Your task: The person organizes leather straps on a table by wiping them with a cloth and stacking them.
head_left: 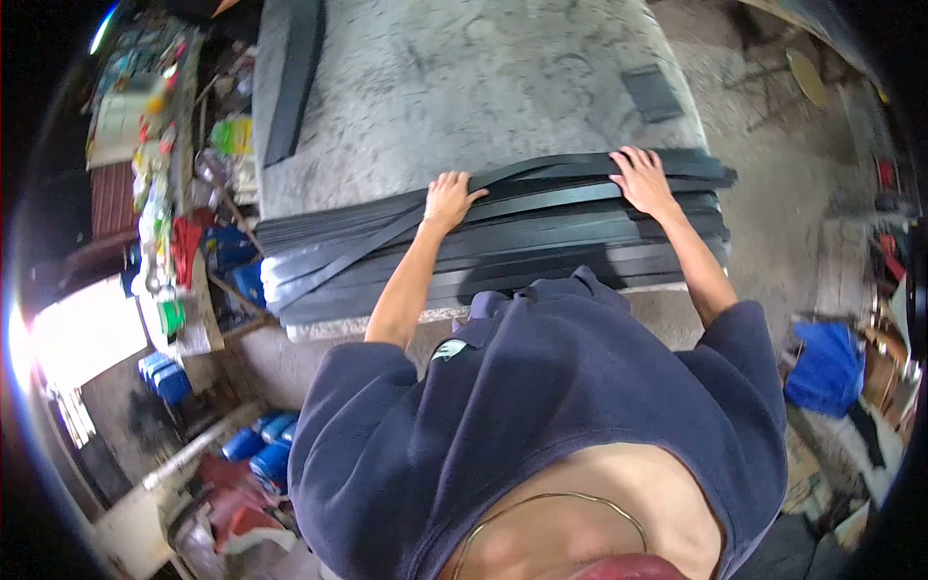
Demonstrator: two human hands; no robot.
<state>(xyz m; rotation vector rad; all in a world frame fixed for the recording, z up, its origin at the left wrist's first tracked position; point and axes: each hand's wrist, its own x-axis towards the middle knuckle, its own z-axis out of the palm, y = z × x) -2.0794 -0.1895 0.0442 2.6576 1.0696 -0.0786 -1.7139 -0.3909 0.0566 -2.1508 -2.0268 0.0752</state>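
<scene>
Long black flat strips [561, 244], which look like rubber, lie in layered piles across the near end of the worktable. My left hand [448, 200] rests on the far rows left of the middle, thumb apart from the fingers. Toward the right end, my right hand [642, 181] lies on the strips with its fingers spread over the far edge. Between the hands, a loose strip [541, 166] bows slightly upward. Another loose strip [353, 256] runs diagonally from under my left hand to the near left corner. The undersides of both hands are hidden.
The grey worktable [464, 87] extends away from me. More dark strips [295, 77] lie along its left side, and a small dark rectangular piece [651, 93] sits at the right. A cluttered shelf [159, 193] stands left; a blue bag [825, 367] is on the right.
</scene>
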